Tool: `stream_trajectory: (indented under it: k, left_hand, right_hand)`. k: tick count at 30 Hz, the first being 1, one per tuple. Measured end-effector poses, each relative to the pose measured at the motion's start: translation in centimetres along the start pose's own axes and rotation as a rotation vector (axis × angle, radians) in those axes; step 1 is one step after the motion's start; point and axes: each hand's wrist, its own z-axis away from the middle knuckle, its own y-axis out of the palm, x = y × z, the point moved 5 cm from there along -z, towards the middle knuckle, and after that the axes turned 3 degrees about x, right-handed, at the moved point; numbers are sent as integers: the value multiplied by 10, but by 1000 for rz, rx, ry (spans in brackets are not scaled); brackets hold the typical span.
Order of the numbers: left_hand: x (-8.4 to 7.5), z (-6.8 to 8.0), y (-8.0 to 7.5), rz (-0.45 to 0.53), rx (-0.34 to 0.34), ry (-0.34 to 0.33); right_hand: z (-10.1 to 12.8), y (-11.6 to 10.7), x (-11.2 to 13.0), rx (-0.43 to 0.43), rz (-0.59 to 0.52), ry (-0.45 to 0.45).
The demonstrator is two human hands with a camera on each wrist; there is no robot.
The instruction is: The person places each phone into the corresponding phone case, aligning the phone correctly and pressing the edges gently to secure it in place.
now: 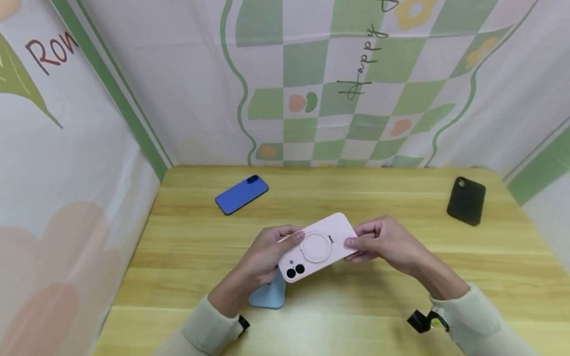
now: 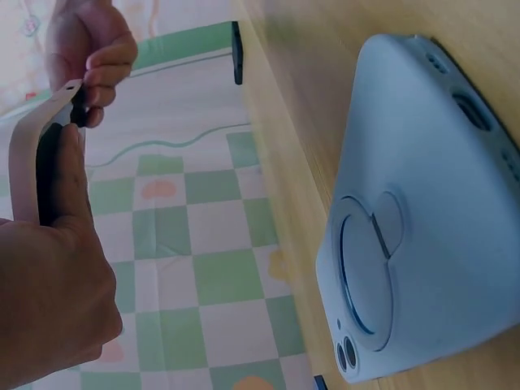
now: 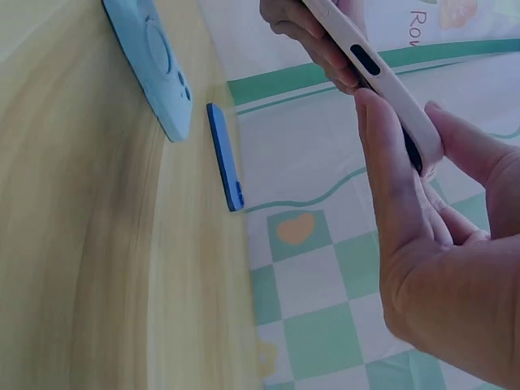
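A pale pink phone case (image 1: 316,247) with a round ring on its back is held above the wooden table (image 1: 356,317) by both hands. My left hand (image 1: 270,252) grips its left end, thumb on the back; the case's edge (image 2: 32,154) shows in the left wrist view. My right hand (image 1: 377,240) pinches the right end (image 3: 382,81) between thumb and fingers. A light blue case (image 1: 270,295) lies flat on the table under my left wrist, seen close as the light blue case (image 2: 422,211) and far off (image 3: 150,61).
A dark blue phone case (image 1: 241,194) lies at the back left of the table, also the blue case (image 3: 225,158) in the right wrist view. A black case (image 1: 466,200) lies at the back right. Printed cloth walls (image 1: 336,68) enclose three sides.
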Motion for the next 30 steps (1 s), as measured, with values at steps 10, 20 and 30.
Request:
stream_trajectory:
  k: [10,20,30]
  left_hand:
    - [-1,0,-3,34,19,-30]
    - [-3,0,-6,41,31,-55]
    - [-4,1,-10,98,-88,-18]
  right_hand:
    - [1,4,-6,64,-141,-9]
    - [1,10,-12,85,-203,-125]
    - [5,9,-14,-31,-260,-146]
